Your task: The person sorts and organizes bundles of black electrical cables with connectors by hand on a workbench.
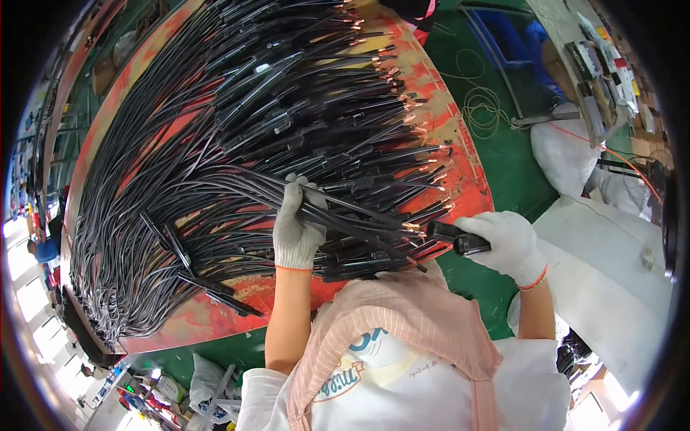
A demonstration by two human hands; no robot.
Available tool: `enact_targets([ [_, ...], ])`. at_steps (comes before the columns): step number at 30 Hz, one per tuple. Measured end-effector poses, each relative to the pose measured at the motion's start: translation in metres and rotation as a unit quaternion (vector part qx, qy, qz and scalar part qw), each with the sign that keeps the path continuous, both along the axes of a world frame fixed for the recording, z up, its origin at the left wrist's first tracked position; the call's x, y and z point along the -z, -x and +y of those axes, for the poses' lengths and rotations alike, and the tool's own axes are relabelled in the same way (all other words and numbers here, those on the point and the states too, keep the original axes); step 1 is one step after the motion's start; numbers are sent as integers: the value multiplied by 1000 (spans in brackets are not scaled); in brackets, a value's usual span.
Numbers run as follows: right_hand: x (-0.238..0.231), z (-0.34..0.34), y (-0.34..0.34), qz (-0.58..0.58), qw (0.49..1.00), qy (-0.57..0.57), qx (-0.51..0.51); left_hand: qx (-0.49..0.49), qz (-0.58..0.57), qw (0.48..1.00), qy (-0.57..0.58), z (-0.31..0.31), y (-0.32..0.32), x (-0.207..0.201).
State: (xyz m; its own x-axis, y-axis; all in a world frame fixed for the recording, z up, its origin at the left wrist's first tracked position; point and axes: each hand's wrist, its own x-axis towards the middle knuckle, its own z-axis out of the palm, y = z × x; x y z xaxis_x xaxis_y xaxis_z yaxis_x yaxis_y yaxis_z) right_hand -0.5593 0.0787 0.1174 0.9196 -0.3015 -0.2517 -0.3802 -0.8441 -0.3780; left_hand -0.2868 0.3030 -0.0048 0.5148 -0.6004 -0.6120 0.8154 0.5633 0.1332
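My left hand (296, 226), in a white knitted glove, is closed round a bundle of black cables (241, 181) above the table. The cable ends (374, 241) stick out to the right past my fingers. Off the table's right edge, my gloved right hand (507, 244) grips black plastic pieces (468, 244) with blunt ends toward the cables; their exact kind does not show. Beneath and beyond my left hand lies a thick pile of black cables (287, 108), many with black sleeve-like parts. Bare copper tips (411, 102) show along the pile's right side.
The table (460, 161) has a worn red and tan top with a curved right edge. A few black connector-like pieces (172, 244) lie on the cables at left. Right of me stands a white surface (600, 251); white sacks (568, 154) and a coiled cord (483, 111) are beyond.
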Motion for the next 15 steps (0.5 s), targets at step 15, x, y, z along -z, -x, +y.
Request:
enact_targets([
  [15,-13,17,-60,1,992,99,-84,19,-43,998,-28,-9,-2,-3],
])
